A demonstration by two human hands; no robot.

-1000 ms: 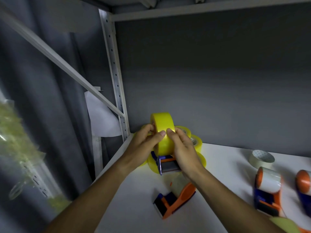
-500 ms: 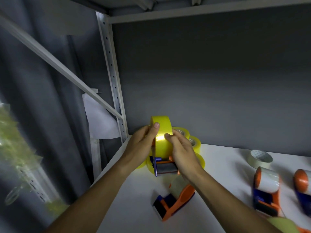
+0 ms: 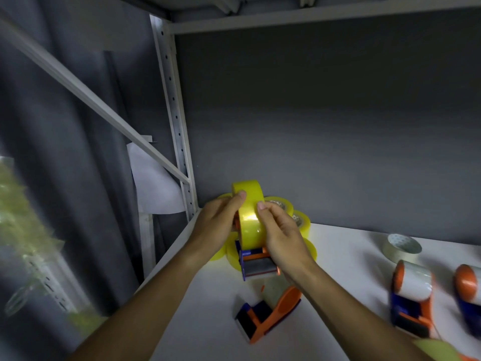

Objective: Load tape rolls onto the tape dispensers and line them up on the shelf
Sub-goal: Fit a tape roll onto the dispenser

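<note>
A yellow tape roll (image 3: 250, 217) stands upright in a blue and orange dispenser (image 3: 256, 264), held above the white shelf (image 3: 338, 269). My left hand (image 3: 217, 225) grips the roll's left side, thumb on its rim. My right hand (image 3: 279, 235) holds the right side of the roll and dispenser, thumb pressed on the tape face. Behind them lie several loose yellow rolls (image 3: 302, 220) at the back left corner. An orange and blue dispenser (image 3: 268, 313) lies on its side in front. Two loaded dispensers, one (image 3: 412, 295) and another (image 3: 468, 290), stand at the right.
A whitish tape roll (image 3: 402, 247) lies flat near the back wall at the right. The perforated shelf upright (image 3: 173, 113) and a diagonal brace (image 3: 91, 100) rise at the left, with a grey curtain beyond. A yellow-green object (image 3: 437, 350) pokes in at the bottom right.
My thumbs have moved apart on the roll: the left thumb slid up to the rim and the right thumb stayed on the tape face. Roll and dispenser remain in place.
</note>
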